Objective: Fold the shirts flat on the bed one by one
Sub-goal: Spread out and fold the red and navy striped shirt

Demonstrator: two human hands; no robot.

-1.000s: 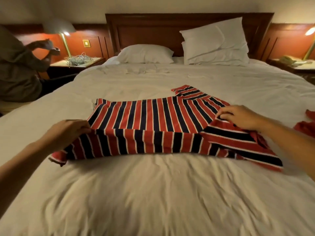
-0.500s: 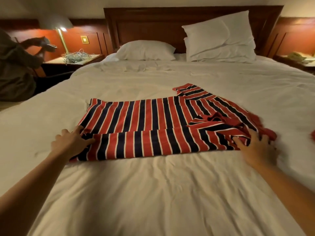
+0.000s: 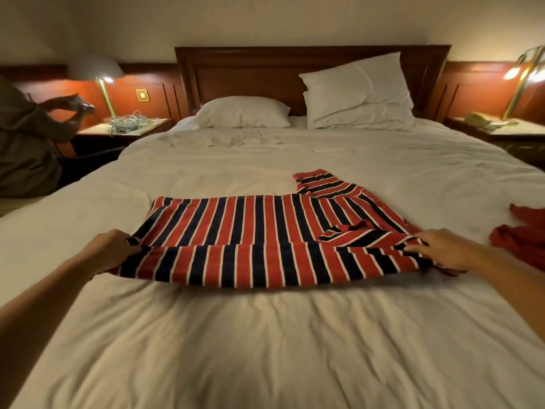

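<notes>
Left hand (image 3: 109, 249) has its fingers curled round the left end of the near fold, gripping cloth. Right hand (image 3: 445, 249) pinches the right end of the same fold, fingers lying along the fabric. Between them the striped shirt (image 3: 259, 222), red and navy with thin white lines, lies crosswise on the middle of the bed (image 3: 265, 335). Its near band is doubled over the body and looks lifted just off the sheet.

I'd call this shirt partway done. One long side is turned in, and the near sleeve sits bunched in the fold by the right hand. The far sleeve (image 3: 321, 183) juts out flat toward the headboard (image 3: 265, 75), not yet tucked, and the cross folds look to be ahead.

There is more to come. A red garment (image 3: 525, 237) lies crumpled at the right edge, well apart from the striped one and unfolded. I see no finished stack anywhere.

Farther out, two white pillows (image 3: 241, 112) lie at the head. A lit lamp (image 3: 100, 72) stands far left over a tangle of cables (image 3: 126, 124), beside another person (image 3: 23, 137).

I can read no brand, label or lettering on the shirt or anywhere else.
</notes>
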